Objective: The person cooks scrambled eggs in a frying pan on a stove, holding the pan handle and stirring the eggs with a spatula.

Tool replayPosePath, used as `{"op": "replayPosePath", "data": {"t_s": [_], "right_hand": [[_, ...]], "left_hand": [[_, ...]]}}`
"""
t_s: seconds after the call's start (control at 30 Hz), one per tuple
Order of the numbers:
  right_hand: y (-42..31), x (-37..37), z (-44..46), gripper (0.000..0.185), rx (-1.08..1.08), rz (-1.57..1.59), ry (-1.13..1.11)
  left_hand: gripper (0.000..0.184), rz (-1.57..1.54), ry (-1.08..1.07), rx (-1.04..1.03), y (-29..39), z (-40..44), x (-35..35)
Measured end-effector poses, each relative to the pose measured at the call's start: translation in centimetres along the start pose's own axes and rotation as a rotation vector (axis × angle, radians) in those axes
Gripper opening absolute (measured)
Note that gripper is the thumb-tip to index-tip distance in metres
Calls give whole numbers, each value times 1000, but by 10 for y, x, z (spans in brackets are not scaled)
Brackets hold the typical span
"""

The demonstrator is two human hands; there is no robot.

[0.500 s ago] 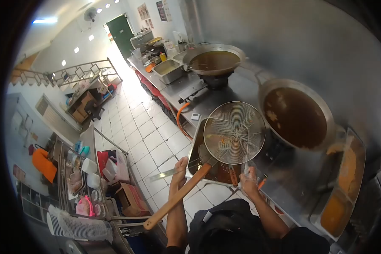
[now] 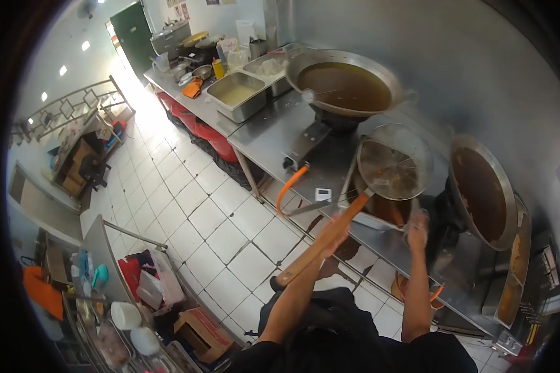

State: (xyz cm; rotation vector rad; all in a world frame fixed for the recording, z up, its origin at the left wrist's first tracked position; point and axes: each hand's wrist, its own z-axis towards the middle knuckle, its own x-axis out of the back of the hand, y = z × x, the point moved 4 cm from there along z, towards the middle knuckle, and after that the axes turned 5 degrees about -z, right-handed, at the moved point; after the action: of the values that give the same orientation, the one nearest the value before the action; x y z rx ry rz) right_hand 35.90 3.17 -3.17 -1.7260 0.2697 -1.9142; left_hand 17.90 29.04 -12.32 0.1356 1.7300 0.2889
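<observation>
My left hand [image 2: 338, 246] has shifted behind the strainer [image 2: 393, 165] handle, grip obscured; my right hand [image 2: 417, 231] is partly closed at the tray [image 2: 372, 222], hold unclear; strainer appears above tray, near the table's [image 2: 246, 135] front edge.

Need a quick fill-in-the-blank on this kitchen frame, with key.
The strainer's long handle, which partly hides the left hand, is made of ____.
The number of large woks with brown liquid is ____.
The hose hanging by the near burner is coloured ____.
The far door is ____.
Missing words: wood; two; orange; green.
</observation>
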Motion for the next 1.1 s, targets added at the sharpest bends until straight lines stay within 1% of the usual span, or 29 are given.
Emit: {"op": "replayPosePath", "data": {"t_s": [0.03, 0.1, 0.13, 0.17, 0.2, 0.23, 0.27, 0.3, 0.33, 0.37, 0.4, 0.43, 0.47, 0.5, 0.53, 0.6, 0.63, 0.7, 0.73, 0.77, 0.8, 0.83, 0.87, 0.93, 0.97, 1.03, 1.07, 1.1], "right_hand": [[14, 1, 1, 40, 7, -175, 71], [3, 10, -29, 39, 42, -441, 232], [-6, 26, -43, 40, 59, -461, 333], [-17, 42, -58, 40, 74, -482, 435], [-35, 50, -64, 38, -5, -210, 486], [-55, 58, -72, 37, -66, 69, 564], [-123, 70, -73, 35, -117, 137, 572], [-191, 82, -74, 32, -168, 206, 584], [-266, 80, -61, 29, -115, -151, 571], [-321, 62, -45, 26, -11, -28, 603], [-373, 38, -28, 23, 97, 98, 637], [-433, 3, -15, 22, 149, 110, 579], [-493, -31, -2, 21, 204, 126, 525], [-536, -81, 12, 20, 153, 348, 347], [-576, -134, 24, 20, 156, 421, 227], [-664, -258, 27, 20, 281, 393, 6], [-710, -310, 20, 20, 343, 387, -75], [-802, -368, -4, 12, 397, 514, -286], [-848, -385, -18, 10, 503, 561, -115], [-879, -418, -36, 10, 631, 619, -56], [-900, -474, -51, 34, 785, 489, -217], [-931, -484, -60, 37, 797, 536, -312], [-962, -488, -65, 40, 801, 585, -406], [-995, -510, -56, 39, 797, 589, -550], [-1012, -519, -45, 40, 826, 566, -523], [-1039, -538, -17, 43, 887, 517, -469], [-1048, -550, 7, 51, 763, 545, -549], [-1068, -547, 33, 52, 680, 552, -432]], "left_hand": [[42, 15, 21, 83, 9, -15, 5], [40, 125, 16, 229, 41, -60, 43], [39, 188, 16, 307, 61, -82, 63], [38, 445, 98, 283, 91, -92, 94], [36, 708, 178, 261, 124, -97, 130], [36, 797, 232, 269, 165, -105, 141], [36, 884, 287, 282, 207, -113, 151], [37, 792, 323, 321, 261, -116, 119], [38, 702, 359, 352, 312, -115, 84], [46, 740, 162, 361, 346, -109, 52], [49, 705, 48, 382, 369, -104, 24], [52, 670, -59, 404, 388, -102, -6], [59, 715, -209, 387, 409, -103, -50], [64, 700, -259, 320, 431, -106, -80], [65, 579, -156, 291, 449, -97, -76], [67, 314, 37, 196, 491, -75, -66], [66, 145, 190, 111, 529, -67, -44], [61, -72, 198, -22, 625, -68, -1], [58, -159, 164, -115, 671, -66, 37], [55, -117, 214, -241, 719, -74, 56], [50, -166, 186, -259, 760, -78, 98], [49, -156, 163, -217, 798, -81, 127], [49, -130, 191, -200, 829, -81, 150], [49, -75, 244, -166, 886, -71, 182], [50, -63, 309, -190, 915, -57, 193], [51, 84, 220, -187, 980, -14, 167], [51, 151, 181, -187, 1010, 9, 158], [52, 256, 149, -105, 1035, 35, 157]]}}
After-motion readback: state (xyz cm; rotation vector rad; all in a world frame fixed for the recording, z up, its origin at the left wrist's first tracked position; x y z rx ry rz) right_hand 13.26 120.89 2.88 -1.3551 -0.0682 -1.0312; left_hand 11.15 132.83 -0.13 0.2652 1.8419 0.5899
